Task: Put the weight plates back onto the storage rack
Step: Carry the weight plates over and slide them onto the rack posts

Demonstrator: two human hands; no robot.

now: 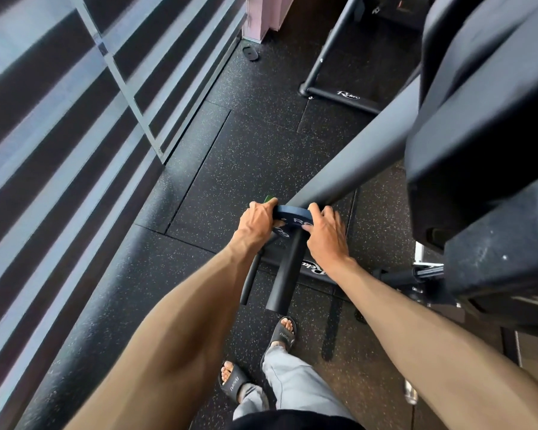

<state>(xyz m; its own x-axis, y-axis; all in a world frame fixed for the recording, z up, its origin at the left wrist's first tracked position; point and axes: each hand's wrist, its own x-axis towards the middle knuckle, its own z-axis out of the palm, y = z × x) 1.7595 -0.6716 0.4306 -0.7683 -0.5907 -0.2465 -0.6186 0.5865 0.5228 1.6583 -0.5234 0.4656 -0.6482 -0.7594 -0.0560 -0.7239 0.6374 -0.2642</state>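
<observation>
Blue and round, a small weight plate (292,213) with white lettering sits between both hands at the foot of the storage rack, just under the rack's thick grey slanted metal upright (354,156). The left hand (258,221) grips the plate's left rim, fingers curled over the far edge and thumb on the near face. The right hand (326,234) grips the right rim the same way, its fingers hooked over the top edge. A black cylindrical steel peg (285,274) runs out from beneath the plate toward the person, its free end pointing at their feet. The plate's centre hole is hidden by the hands, so I cannot tell for sure whether the plate is threaded on the peg. A sliver of green edge (270,199) shows just beyond the left fingers. Black speckled rubber floor (246,135) lies below. The person wears black slide sandals (282,333) and light grey trousers (292,383).
</observation>
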